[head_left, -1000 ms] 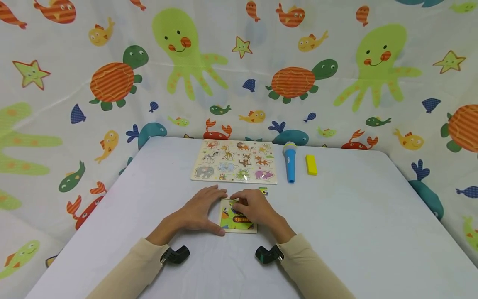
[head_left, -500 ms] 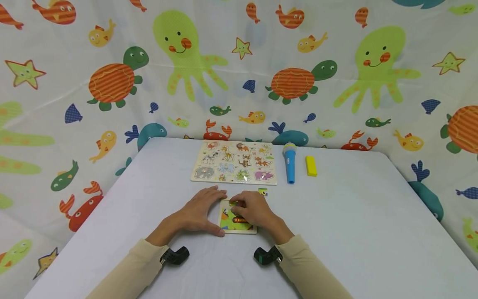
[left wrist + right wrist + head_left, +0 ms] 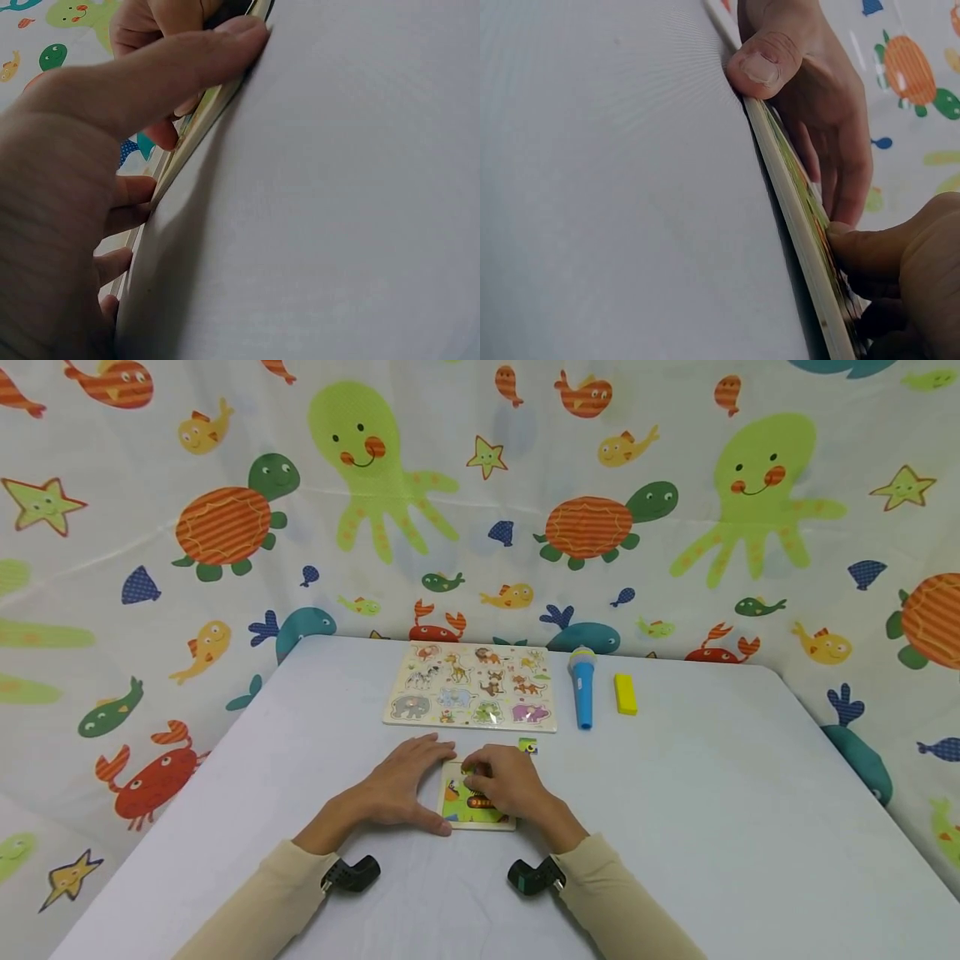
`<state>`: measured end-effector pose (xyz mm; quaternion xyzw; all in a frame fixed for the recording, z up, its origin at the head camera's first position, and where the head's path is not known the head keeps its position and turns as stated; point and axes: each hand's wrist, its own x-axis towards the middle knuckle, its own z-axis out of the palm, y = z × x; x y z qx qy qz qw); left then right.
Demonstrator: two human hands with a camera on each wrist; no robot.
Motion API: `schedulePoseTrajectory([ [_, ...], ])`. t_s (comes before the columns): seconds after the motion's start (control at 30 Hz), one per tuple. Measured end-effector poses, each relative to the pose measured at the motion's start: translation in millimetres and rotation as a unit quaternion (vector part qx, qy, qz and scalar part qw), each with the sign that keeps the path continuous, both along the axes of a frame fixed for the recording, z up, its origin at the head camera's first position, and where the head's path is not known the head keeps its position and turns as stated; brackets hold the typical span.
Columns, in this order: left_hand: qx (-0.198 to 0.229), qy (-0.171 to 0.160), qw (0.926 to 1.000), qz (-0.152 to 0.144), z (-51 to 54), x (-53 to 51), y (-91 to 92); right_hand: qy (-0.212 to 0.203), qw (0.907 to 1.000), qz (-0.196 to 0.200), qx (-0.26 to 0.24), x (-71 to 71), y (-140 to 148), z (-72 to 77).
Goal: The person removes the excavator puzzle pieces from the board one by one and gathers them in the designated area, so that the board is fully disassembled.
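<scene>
On my head feed, a small square puzzle board lies on the near half of the white table, between the two hands. It has a pale frame and a bright green picture with an orange, dotted long shape, plus a bit of blue at its near left corner; my right wrist feed shows the edge as thick and pale. A loose piece, green with a round eye-like mark, lies just beyond the right hand. The blue microphone, farther off to the right, carries a small pale label, too small for me to read.

I see the left hand spread wide around the board's left side, thumb at the near left corner, fingers reaching to the far one. The right hand bends over the board's right part, thumb and forefinger close together and touching its face; I cannot tell whether they pinch a piece.
</scene>
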<state>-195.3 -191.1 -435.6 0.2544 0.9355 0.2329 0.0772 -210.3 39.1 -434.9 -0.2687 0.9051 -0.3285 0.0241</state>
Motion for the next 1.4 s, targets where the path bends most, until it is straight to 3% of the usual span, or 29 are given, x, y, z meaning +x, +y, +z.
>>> schedulePoseTrajectory([
  [0.33, -0.004, 0.008, 1.0000, -0.003, 1.7, 0.3, 1.1, 0.020, 0.9994, -0.023, 0.017, 1.6, -3.2, 0.2],
  [0.67, -0.001, 0.005, 1.0000, 0.000, 0.5, 1.3, 0.4, 0.013, 0.9992, -0.037, 0.001, 5.6, -5.0, 0.2],
  [0.97, 0.000, 0.009, 1.0000, -0.002, -0.9, 0.8, -0.5, 0.022, 0.9994, -0.025, 0.006, 4.8, -2.4, -2.4],
  [1.4, -0.005, 0.007, 1.0000, 0.000, -1.1, -0.1, 0.0, 0.033, 0.9973, -0.034, -0.056, 5.3, 1.7, -9.1],
])
